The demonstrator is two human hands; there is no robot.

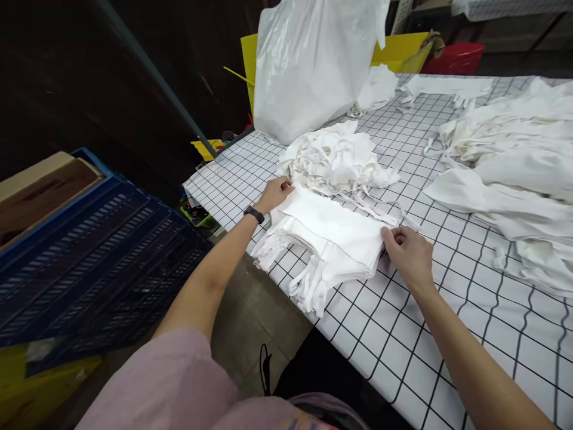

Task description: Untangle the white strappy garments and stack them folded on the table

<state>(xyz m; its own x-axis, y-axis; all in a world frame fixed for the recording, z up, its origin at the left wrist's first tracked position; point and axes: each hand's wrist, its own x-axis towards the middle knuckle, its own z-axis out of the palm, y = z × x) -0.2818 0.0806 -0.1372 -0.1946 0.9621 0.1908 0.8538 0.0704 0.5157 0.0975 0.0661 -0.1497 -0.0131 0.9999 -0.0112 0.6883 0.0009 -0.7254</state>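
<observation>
A neat stack of white cloth pieces with narrow straps (331, 224) lies near the edge of the grid-patterned table. At its far left corner, my left hand (274, 194) pinches the white cloth, a dark band around the wrist. My right hand (408, 253) has its thumb and fingers closed on the right corner of the top piece. The cloth spans flat between both hands. Loose straps (311, 289) hang in bunches from the stack's near side. Just beyond it is a crumpled heap of similar white cloth (333, 156).
A large white plastic bag (313, 65) stands behind the heap, with a yellow bin (398, 51) beyond. More white cloth (528, 167) is piled at the right. Blue crates (89, 251) holding a cardboard box (45, 191) stand left of the table (447, 322).
</observation>
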